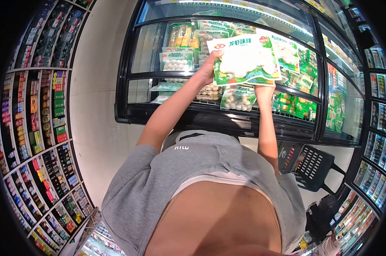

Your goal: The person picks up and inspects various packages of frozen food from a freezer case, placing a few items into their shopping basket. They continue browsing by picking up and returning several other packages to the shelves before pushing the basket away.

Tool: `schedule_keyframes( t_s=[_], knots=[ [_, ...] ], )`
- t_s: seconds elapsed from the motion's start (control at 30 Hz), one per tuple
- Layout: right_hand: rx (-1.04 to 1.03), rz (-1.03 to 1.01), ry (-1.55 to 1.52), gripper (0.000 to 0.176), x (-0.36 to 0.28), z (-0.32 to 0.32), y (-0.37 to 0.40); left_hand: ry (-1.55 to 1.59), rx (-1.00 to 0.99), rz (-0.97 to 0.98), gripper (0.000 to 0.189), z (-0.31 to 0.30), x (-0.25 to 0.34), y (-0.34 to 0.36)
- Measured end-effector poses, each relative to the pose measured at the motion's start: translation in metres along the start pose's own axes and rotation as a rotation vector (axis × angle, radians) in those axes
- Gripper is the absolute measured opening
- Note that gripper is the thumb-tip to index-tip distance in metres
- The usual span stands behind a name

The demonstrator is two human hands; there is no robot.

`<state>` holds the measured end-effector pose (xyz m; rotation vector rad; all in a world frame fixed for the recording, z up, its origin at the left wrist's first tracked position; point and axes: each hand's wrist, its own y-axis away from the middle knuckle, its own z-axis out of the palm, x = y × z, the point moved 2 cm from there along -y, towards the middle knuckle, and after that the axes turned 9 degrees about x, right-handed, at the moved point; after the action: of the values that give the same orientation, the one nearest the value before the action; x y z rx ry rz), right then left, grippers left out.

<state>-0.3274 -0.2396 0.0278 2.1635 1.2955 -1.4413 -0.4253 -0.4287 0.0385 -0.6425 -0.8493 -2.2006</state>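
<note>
A green-and-white bag of frozen balls (244, 59), printed with large Chinese characters, is held up over the freezer (159, 112), its front overexposed by glare. My left hand (209, 67) grips its left edge, with the thumb on the front. At the lower right edge of the bag, my right hand (264, 88) holds it from underneath and behind; most of those fingers are hidden. Just below it in the freezer lies another bag of white balls (238, 99). Left of my left hand, a similar bag of balls (176, 62) rests among packs of corn (184, 36).
Black freezer frame bars and glass lids surround the opening. Green bags (293, 104) fill its right section. A black shopping basket (310, 166) stands on the floor at my right. Stocked shelves (35, 111) line the left side, and more shelves (378, 115) the right.
</note>
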Motion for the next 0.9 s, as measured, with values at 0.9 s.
schedule_keyframes(
  t_s=[0.9],
  knots=[
    [-0.574, 0.52, -0.485, 0.064, -0.027, -0.052, 0.066, -0.842, -0.155, 0.429, 0.09, -0.018, 0.016, 0.11]
  ],
)
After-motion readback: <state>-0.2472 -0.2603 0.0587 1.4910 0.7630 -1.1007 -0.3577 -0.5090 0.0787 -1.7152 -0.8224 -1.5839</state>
